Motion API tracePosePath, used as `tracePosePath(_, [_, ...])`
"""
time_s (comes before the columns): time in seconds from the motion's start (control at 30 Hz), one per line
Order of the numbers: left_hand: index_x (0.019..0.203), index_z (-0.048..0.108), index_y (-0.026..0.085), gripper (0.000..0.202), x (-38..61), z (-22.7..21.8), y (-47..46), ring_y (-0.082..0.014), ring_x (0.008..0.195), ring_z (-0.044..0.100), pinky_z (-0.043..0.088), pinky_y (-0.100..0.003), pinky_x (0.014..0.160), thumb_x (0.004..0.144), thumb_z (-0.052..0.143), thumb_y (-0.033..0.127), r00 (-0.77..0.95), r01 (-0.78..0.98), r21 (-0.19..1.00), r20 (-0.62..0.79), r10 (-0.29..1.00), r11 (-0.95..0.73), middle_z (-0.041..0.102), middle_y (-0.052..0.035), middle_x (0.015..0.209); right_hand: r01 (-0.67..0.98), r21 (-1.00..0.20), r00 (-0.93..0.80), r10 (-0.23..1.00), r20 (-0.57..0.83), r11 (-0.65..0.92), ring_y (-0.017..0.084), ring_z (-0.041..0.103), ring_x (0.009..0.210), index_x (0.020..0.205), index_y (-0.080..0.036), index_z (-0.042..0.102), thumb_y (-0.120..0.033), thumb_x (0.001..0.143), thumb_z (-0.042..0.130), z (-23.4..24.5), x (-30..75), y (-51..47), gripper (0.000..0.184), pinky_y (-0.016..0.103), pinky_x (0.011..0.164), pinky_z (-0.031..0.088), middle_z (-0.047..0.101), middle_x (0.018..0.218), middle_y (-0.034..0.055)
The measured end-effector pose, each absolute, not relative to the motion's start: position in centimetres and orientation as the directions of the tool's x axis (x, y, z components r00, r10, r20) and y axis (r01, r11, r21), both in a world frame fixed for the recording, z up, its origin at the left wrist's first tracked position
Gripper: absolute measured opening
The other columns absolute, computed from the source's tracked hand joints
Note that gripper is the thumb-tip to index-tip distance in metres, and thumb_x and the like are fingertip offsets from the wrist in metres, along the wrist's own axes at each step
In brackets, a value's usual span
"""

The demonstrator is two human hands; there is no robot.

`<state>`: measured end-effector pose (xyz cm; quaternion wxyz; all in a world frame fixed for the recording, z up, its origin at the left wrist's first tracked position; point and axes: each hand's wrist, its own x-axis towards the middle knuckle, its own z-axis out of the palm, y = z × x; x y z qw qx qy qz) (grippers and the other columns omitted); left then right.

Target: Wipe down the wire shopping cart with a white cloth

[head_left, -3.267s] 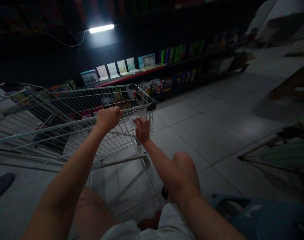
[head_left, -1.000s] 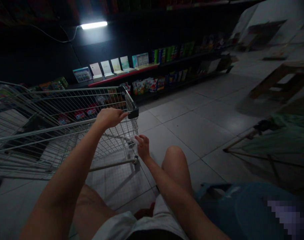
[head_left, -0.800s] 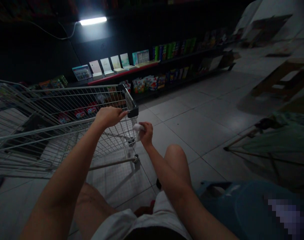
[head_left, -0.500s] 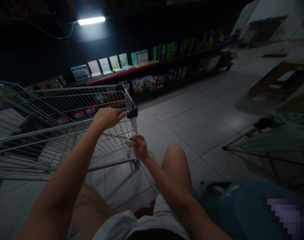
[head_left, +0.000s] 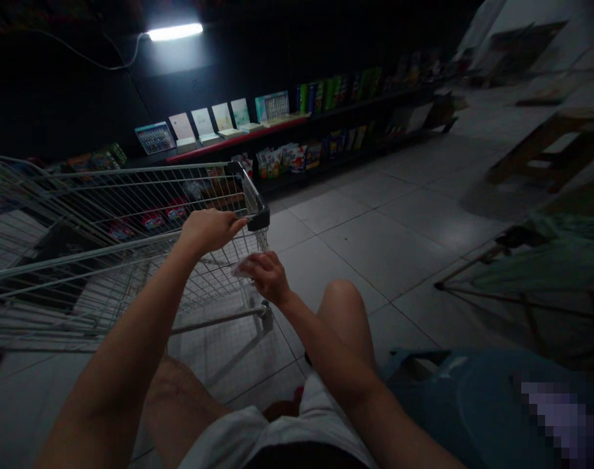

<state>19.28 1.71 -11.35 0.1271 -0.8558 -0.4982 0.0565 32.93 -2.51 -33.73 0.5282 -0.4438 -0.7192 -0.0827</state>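
Observation:
A wire shopping cart (head_left: 131, 244) stands in front of me, its dark plastic-cornered end (head_left: 258, 218) toward the right. My left hand (head_left: 210, 229) is closed around the cart's top rim, close to that corner. Lower down, just outside the wire wall, my right hand (head_left: 269, 277) is closed on a thin pale cloth or wipe (head_left: 245, 266). The pale piece lies against or very near the wires; I cannot tell whether it touches them. Fingers of my right hand partly cover it.
Behind the cart, a dark shelf (head_left: 199, 154) carries upright cards, boxes and several snack packs (head_left: 282, 161) under a lit tube lamp (head_left: 174, 32). At right are a wooden stool (head_left: 546, 153) and a green folding chair (head_left: 526, 267). A blue plastic stool (head_left: 473, 397) is beside me.
My right hand has moved slightly up and left along the cart's end with the pale cloth, which now shows more spread out. My left hand stays on the rim.

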Motion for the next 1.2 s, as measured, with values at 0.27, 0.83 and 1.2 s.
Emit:
tracePosePath(0.27, [0.11, 0.074, 0.024, 0.072, 18.8, -11.4, 0.8, -0.0307, 0.096, 0.072, 0.05, -0.04, 0.08, 0.099, 0.017, 0.065, 0.53, 0.818, -0.287, 0.04, 0.847, -0.499, 0.077, -0.0123, 0.102, 0.649, -0.598, 0.334, 0.53, 0.779, 0.47, 0.024, 0.053, 0.117, 0.132, -0.022, 0.062, -0.013, 0.08, 0.045, -37.3, 33.3, -0.8, 0.056, 0.043, 0.104, 0.048, 0.056, 0.123, 0.011])
tracePosePath(0.83, [0.112, 0.073, 0.026, 0.074, 17.4, -11.0, -1.0, -0.0302, 0.101, 0.072, 0.049, -0.037, 0.08, 0.1, 0.011, 0.064, 0.511, 0.82, -0.298, -0.003, 0.86, -0.489, 0.078, -0.0101, 0.105, 0.598, -0.712, 0.298, 0.722, 0.625, 0.369, 0.021, 0.053, 0.114, 0.114, -0.021, 0.072, -0.004, 0.07, 0.046, -46.0, 33.1, -5.1, 0.054, 0.041, 0.103, 0.051, 0.055, 0.117, 0.0092])
tracePosePath(1.2, [0.117, 0.072, 0.023, 0.07, 16.6, -11.1, -1.1, -0.0333, 0.103, 0.071, 0.05, -0.042, 0.082, 0.102, 0.011, 0.053, 0.524, 0.818, -0.287, 0.014, 0.852, -0.498, 0.077, -0.015, 0.108, 0.513, -0.635, 0.24, 0.614, 0.752, 0.577, 0.02, 0.057, 0.115, 0.112, -0.022, 0.071, -0.005, 0.077, 0.047, -36.0, 31.0, -8.2, 0.045, 0.037, 0.101, 0.053, 0.058, 0.119, 0.0075])
